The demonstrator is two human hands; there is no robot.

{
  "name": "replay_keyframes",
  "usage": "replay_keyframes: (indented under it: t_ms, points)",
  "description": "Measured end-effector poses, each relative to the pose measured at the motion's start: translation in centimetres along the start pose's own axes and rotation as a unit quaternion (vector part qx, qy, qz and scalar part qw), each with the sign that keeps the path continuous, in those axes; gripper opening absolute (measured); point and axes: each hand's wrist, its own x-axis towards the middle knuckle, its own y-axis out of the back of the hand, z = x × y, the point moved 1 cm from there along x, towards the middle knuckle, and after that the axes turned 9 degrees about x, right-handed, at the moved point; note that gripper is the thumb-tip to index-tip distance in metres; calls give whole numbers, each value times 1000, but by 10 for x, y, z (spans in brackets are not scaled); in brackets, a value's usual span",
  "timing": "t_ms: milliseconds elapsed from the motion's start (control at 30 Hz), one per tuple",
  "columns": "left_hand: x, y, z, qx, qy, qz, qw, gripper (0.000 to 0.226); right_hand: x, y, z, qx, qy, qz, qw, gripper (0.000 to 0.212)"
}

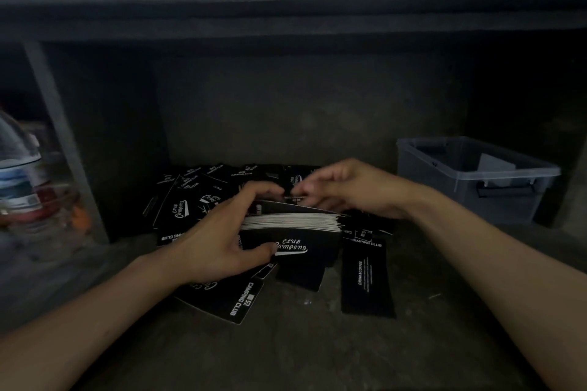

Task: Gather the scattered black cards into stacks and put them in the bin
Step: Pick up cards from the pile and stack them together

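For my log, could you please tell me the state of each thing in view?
Thick stack of black printed cards: tilted, gripped by left hand.
Loose black cards: scattered flat on the floor.
Clear plastic bin: upright, no lid on.
Right hand: fingers curled behind stack, blurred; grip unclear.
Clear plastic bottle: upright, blurred.

On my feed, everything sits on a dark, rough grey floor (301, 352) in a recess under a thick ledge. Most of the black cards (197, 209) lie in a messy overlapping heap toward the back middle. A long card (367, 282) printed DRINK&COFFEE lies flat at the heap's right edge, and a CAMPING CLUB card (228, 305) pokes out front left. A clear bin (495, 197) stands well off to the right, with a blurry plastic bottle (22, 174) far left.
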Motion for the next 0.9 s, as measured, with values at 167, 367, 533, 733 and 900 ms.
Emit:
replay_keyframes:
  t_ms: [167, 367, 533, 733, 900]
  points:
    - [0, -1, 1, 37, -22, 3, 999, 45, -3, 42, 9, -252, -16, 235, 939, 18]
    - [-1, 0, 1, 34, 8, 4, 999, 29, 1, 42, 36, -386, -259, 220, 858, 57]
    - [0, -1, 0, 30, 26, -6, 999, 35, -1, 48, 24, -363, -255, 306, 842, 37]
    - [-2, -2, -6, 64, 27, 1, 998, 90, -17, 43, -8, -208, 27, 280, 937, 15]
    - [-1, -1, -1, 22, 13, -10, 1000, 79, -9, 3, -1, -45, -44, -34, 997, 20]
